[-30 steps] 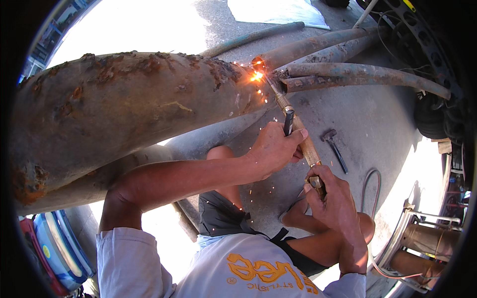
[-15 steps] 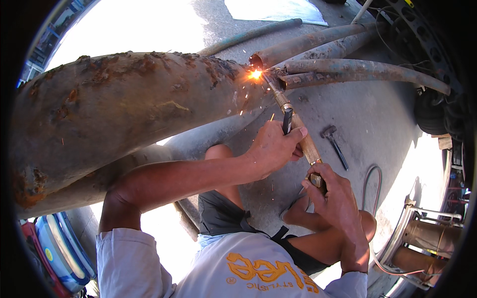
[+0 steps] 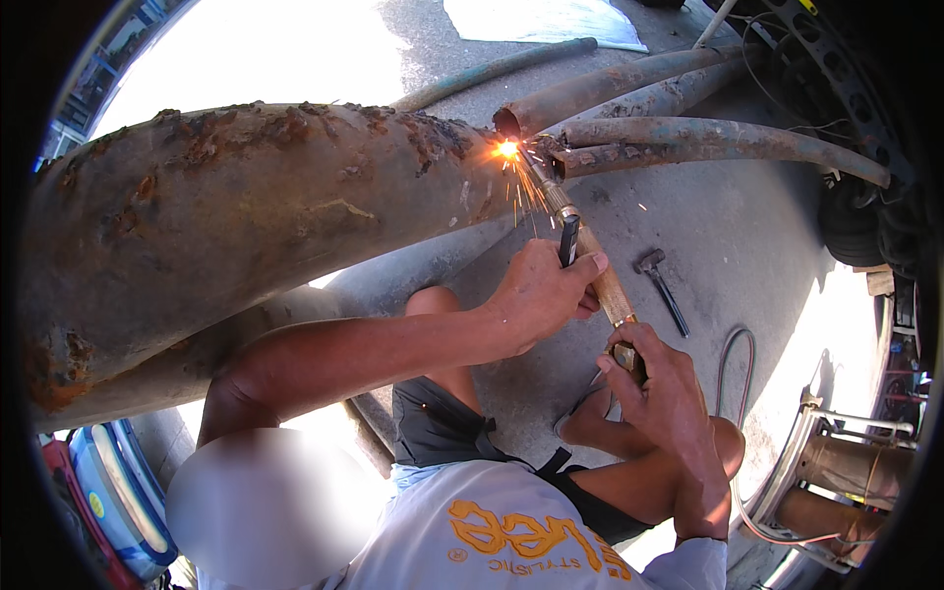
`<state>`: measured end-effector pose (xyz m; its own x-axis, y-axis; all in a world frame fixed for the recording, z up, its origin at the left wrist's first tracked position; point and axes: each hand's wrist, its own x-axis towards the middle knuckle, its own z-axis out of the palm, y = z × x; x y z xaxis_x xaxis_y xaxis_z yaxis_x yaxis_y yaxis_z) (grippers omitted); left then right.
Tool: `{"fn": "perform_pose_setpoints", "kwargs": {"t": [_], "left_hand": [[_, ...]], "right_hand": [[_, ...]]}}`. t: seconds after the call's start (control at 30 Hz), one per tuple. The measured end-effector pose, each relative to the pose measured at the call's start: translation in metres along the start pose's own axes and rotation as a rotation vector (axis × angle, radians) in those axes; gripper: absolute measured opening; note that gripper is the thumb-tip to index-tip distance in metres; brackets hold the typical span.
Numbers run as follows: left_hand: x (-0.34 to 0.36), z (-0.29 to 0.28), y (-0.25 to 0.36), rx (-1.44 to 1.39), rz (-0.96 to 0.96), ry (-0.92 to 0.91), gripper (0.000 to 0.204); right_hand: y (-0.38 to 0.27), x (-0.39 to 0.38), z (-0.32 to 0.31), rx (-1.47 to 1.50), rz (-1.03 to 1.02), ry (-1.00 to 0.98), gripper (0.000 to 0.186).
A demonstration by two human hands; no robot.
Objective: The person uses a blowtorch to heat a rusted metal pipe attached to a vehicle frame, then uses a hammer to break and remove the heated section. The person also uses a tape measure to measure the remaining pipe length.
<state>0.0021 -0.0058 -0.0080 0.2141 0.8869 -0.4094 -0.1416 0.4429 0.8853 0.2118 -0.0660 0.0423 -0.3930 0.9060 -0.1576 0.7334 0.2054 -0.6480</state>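
Observation:
A brass cutting torch (image 3: 590, 251) points up and away, its burning tip (image 3: 506, 149) against the end of a big rusty pipe (image 3: 246, 206). Orange sparks fall from that spot. My left hand (image 3: 541, 293) is shut around the middle of the torch, thumb by a black lever. My right hand (image 3: 661, 388) grips the torch's rear end, lower and to the right. Both forearms reach over my bent bare knees.
Thinner rusty pipes (image 3: 708, 138) lie beyond the tip, running right. A hammer (image 3: 661, 285) and a looped hose (image 3: 733, 359) lie on the concrete floor. Dark tyres (image 3: 865, 216) stand at right, metal cylinders (image 3: 846, 482) at bottom right, blue and white round items (image 3: 118, 492) at bottom left.
Both hands and the torch stay almost still at the pipe's end. The spray of sparks thinned half a second ago and has grown again.

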Motion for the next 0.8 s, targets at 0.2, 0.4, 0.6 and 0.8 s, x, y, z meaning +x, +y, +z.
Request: {"fn": "perform_pose_setpoints", "kwargs": {"t": [0.2,0.4,0.6,0.8], "left_hand": [[-0.0003,-0.0018,0.0031,-0.012,-0.01,-0.039,0.043],[0.0009,-0.0026,0.0062,-0.016,-0.015,-0.025,0.044],[-0.0016,-0.0042,0.0022,-0.023,-0.009,-0.029,0.046],[0.0,-0.0052,-0.0012,-0.029,-0.004,-0.026,0.046]], "right_hand": [[-0.0018,-0.0006,-0.0037,-0.003,0.034,-0.03,0.03],[-0.0027,0.003,-0.0034,0.031,0.022,-0.019,0.032],[-0.0037,0.0021,-0.0014,0.068,0.036,-0.03,0.031],[-0.0046,0.0046,-0.0042,0.123,0.067,-0.035,0.032]]}}
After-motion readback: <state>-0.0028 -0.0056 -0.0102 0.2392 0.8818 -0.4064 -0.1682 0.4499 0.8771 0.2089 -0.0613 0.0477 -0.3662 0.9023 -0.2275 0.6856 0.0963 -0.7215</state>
